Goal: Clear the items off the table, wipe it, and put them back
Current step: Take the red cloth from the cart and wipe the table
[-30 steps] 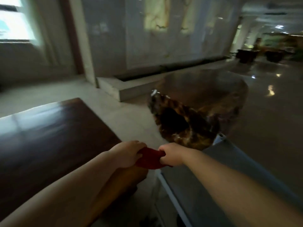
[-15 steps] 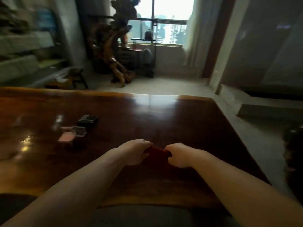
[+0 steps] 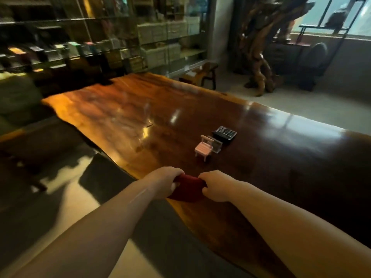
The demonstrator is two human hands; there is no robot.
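A dark red cloth (image 3: 187, 189) hangs between my two hands over the near edge of a long glossy wooden table (image 3: 140, 117). My left hand (image 3: 163, 182) grips its left end and my right hand (image 3: 213, 186) grips its right end. Farther out on the table stand a small pink toy chair (image 3: 203, 148), a clear little box (image 3: 216, 146) right behind it, and a black calculator (image 3: 224, 132) just beyond.
Glass display cabinets (image 3: 100, 37) with boxes line the far left wall. A carved wooden root sculpture (image 3: 261, 47) and a small wooden stool (image 3: 202, 74) stand past the table's far end. A dark seat (image 3: 40, 157) lies left of the table.
My view has swung left from the floor and hall to the table. The chair, box and calculator now lie ahead of my hands, which keep holding the red cloth.
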